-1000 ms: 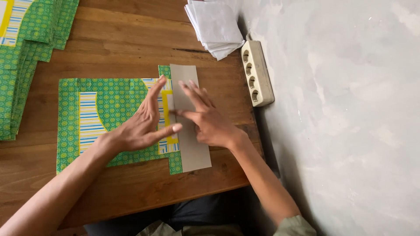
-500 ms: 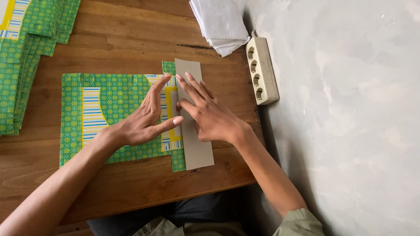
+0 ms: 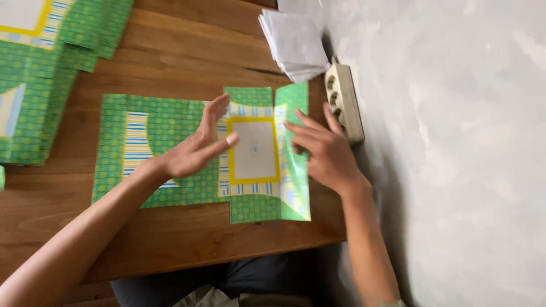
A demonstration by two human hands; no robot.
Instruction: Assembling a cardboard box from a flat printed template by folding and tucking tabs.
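Observation:
A green patterned paper sheet (image 3: 165, 119) with blue-striped and yellow areas lies flat on the wooden table (image 3: 187, 51). Its right part shows a white rectangle framed in yellow (image 3: 254, 150). My left hand (image 3: 196, 148) rests on the sheet just left of that rectangle, fingers spread. My right hand (image 3: 321, 150) touches the sheet's right flap (image 3: 296, 182), which stands partly raised along the table's right edge.
A stack of similar green sheets (image 3: 40, 68) lies at the far left. A pile of white papers (image 3: 296, 42) sits at the back, with a beige power strip (image 3: 343, 108) beside the grey wall (image 3: 455, 142). My lap shows below the table edge.
The grey back of the folded right flap no longer shows; the flap has swung open to the right, uncovering the yellow-framed white rectangle. Both hands have moved apart.

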